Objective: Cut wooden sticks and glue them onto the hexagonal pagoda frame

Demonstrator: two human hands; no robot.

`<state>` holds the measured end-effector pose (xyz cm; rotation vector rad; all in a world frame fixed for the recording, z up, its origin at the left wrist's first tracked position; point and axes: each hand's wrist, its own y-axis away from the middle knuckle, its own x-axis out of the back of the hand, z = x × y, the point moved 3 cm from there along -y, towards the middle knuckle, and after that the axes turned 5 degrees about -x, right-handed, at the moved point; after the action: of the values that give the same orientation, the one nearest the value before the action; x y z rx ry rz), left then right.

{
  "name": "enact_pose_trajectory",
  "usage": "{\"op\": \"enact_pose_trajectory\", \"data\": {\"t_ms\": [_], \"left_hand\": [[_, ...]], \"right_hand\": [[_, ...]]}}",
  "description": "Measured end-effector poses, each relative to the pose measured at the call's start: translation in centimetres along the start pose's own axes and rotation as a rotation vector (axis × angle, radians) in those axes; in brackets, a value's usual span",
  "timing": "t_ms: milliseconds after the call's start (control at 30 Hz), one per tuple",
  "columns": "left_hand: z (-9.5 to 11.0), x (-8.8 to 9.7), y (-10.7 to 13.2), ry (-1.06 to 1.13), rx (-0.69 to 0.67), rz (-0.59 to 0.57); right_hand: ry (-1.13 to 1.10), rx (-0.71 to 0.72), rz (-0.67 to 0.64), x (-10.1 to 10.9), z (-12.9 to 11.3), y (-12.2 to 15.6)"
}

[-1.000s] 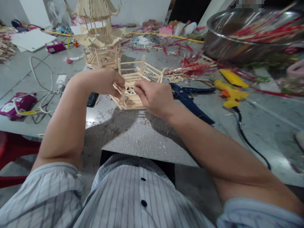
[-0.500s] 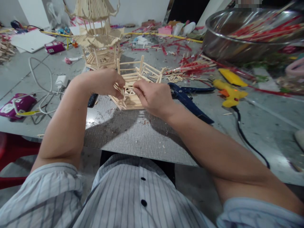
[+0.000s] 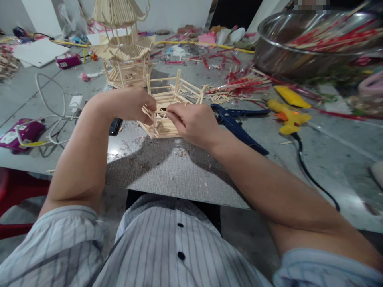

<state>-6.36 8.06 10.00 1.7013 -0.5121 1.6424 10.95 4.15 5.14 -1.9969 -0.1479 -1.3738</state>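
Note:
A small open frame of thin wooden sticks [image 3: 167,99] stands on the grey table [image 3: 167,167] in front of me. My left hand [image 3: 131,104] is closed on the frame's near left corner. My right hand [image 3: 194,123] pinches a short wooden stick at the frame's near rail, fingertips almost meeting those of the left hand. Behind the frame rises a taller stick pagoda [image 3: 124,44] with tiered roofs.
Blue-handled cutters [image 3: 236,125] lie right of my right hand, then a yellow glue gun [image 3: 287,115] with a black cord. A steel bowl [image 3: 311,44] of red-tipped sticks sits far right. White cable, charger [image 3: 76,101], phone [image 3: 115,125] and a purple packet [image 3: 20,131] lie left.
Both hands stay on the stick frame; the right hand's fingertips have shifted slightly down along the near rail. Nothing else has moved.

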Motion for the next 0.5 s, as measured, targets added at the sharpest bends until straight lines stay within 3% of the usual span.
{"op": "enact_pose_trajectory", "data": {"t_ms": [500], "left_hand": [[0.67,0.27,0.00,0.003,0.047,-0.008]], "right_hand": [[-0.039,-0.001,-0.020,0.21,-0.04,0.01]]}}
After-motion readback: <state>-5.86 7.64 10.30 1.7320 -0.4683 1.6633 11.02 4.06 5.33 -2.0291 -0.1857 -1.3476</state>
